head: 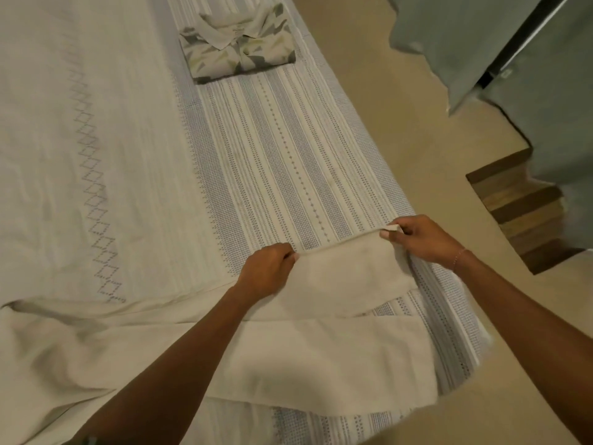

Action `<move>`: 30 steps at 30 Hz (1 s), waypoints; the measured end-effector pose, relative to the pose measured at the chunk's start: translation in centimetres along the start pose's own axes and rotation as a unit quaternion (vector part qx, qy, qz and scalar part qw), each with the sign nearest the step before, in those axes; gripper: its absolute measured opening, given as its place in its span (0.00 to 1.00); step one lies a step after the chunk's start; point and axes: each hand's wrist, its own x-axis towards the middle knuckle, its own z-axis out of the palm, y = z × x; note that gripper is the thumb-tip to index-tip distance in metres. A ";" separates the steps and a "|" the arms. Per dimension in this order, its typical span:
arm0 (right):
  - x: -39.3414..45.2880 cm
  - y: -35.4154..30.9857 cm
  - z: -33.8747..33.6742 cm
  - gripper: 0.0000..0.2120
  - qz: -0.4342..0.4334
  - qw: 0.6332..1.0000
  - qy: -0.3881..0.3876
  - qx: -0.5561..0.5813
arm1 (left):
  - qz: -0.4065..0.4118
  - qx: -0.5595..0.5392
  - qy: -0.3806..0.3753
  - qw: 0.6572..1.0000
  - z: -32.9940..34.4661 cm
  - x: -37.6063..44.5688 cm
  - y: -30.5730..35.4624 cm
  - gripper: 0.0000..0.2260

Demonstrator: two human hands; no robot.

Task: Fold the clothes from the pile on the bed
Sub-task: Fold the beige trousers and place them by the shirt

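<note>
Cream garment, near the bed's right edge: both hands, left and right, pinched its raised hem; uneven tension risked a skewed fold.

Cream garment: matt plain cloth. Bedspread: textured woven cloth, striped. Steps: brown wood.

Both arms reach forward, left hand and right hand with fingers pinched closed (knuckles up).
</note>
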 end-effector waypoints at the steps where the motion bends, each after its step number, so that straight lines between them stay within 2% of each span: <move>1: 0.3 -0.1 -0.1 0.21 0.012 1.000 0.006 0.020 | 0.005 -0.001 0.006 1.000 0.0 0.2 0.1 0.15; 4: 1.5 -0.4 0.8 0.21 0.037 0.998 0.045 0.024 | 0.003 0.043 0.040 0.998 0.0 0.6 -0.1 0.20; 7: 2.5 -0.1 2.3 0.19 0.005 0.990 0.113 -0.084 | -0.014 0.101 0.086 0.991 0.0 1.3 -0.4 0.20; 9: 2.8 0.4 3.1 0.19 -0.013 0.968 0.154 -0.196 | -0.025 0.117 0.123 0.985 -0.1 1.9 -0.7 0.19; 13: 3.2 1.2 4.7 0.21 -0.049 0.897 0.248 -0.362 | -0.023 0.198 0.129 0.971 -0.1 2.6 -1.5 0.13; 16: 2.9 1.0 5.9 0.18 -0.042 0.867 0.317 -0.381 | -0.047 0.218 0.133 0.966 -0.1 2.5 -1.1 0.14; 18: 1.7 0.2 6.8 0.15 -0.075 0.859 0.364 -0.351 | -0.035 0.221 0.158 0.962 -0.3 1.5 -0.9 0.12; 20: -0.2 -1.1 8.5 0.13 -0.170 0.871 0.335 -0.316 | 0.017 0.235 0.176 0.956 -0.3 -0.3 -1.0 0.10; 22: -2.9 -2.0 10.8 0.12 -0.298 0.880 0.242 -0.279 | 0.058 0.222 0.163 0.960 -0.1 -2.7 -1.2 0.11; 24: -5.7 -1.3 13.3 0.14 -0.358 0.881 0.146 -0.272 | 0.081 0.203 0.139 0.966 0.0 -5.3 -2.0 0.14; 26: -8.1 -0.2 15.3 0.16 -0.336 0.890 0.077 -0.297 | 0.096 0.203 0.103 0.969 -0.3 -8.1 -3.4 0.15; 30: -11.0 0.8 16.4 0.30 -0.214 0.919 0.017 -0.331 | 0.075 0.197 0.027 0.977 -2.4 -12.5 -6.0 0.18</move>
